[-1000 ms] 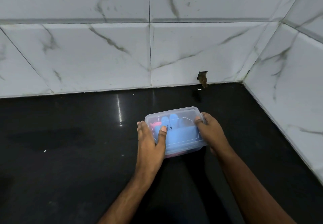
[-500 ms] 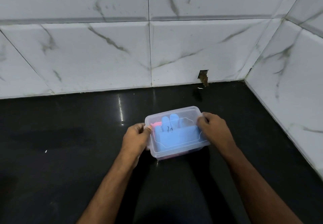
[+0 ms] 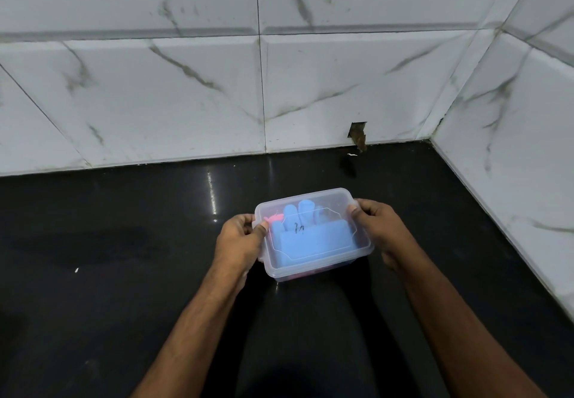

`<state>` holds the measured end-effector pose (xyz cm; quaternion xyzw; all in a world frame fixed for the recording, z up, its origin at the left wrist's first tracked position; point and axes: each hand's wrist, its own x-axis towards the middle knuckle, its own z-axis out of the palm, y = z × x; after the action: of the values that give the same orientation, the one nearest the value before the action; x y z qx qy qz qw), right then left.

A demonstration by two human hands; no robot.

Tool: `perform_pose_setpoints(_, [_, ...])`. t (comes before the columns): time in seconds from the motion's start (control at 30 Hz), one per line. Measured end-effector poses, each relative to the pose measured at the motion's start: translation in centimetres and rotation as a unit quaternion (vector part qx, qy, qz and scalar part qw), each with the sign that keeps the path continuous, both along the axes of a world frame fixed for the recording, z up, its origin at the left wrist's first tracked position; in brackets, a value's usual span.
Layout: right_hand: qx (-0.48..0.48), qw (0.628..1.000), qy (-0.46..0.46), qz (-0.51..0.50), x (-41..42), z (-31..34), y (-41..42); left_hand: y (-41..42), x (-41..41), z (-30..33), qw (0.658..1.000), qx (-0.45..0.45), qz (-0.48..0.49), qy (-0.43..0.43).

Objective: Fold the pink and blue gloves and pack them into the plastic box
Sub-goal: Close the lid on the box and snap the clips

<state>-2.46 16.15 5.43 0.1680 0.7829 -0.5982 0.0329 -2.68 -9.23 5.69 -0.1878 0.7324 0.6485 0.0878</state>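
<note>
You have one plastic box (image 3: 313, 236) with one lid (image 3: 335, 205) on it, on one tabletop (image 3: 124, 242). Inside, count one blue glove (image 3: 310, 239) and one pink glove (image 3: 275, 218), partly hidden. Two hands: left (image 3: 240, 242), right (image 3: 380, 230).

I see two bare forearms, no sleeves reaching the wrists. My left hand (image 3: 240, 242) and right hand (image 3: 380, 231) wear no gloves, rings, watch or bands.
</note>
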Motion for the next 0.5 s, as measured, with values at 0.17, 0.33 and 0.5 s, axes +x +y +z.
perform_pose_setpoints(0.17, [0.18, 0.982, 0.045, -0.022, -0.2, -1.1, -1.2, 0.2, -1.0, -0.7, 1.0, -0.005, 0.015, 0.027])
perform_pose_setpoints(0.33, [0.259, 0.963, 0.069, -0.03, -0.6, -1.4, -1.5, 0.3, -1.9, -1.0, 0.998, -0.042, 0.012, 0.051])
perform_pose_setpoints(0.5, [0.314, 0.949, 0.021, 0.002, -0.7, -0.9, -0.7, -0.5, -1.2, -1.0, 0.975, -0.196, -0.028, 0.105])
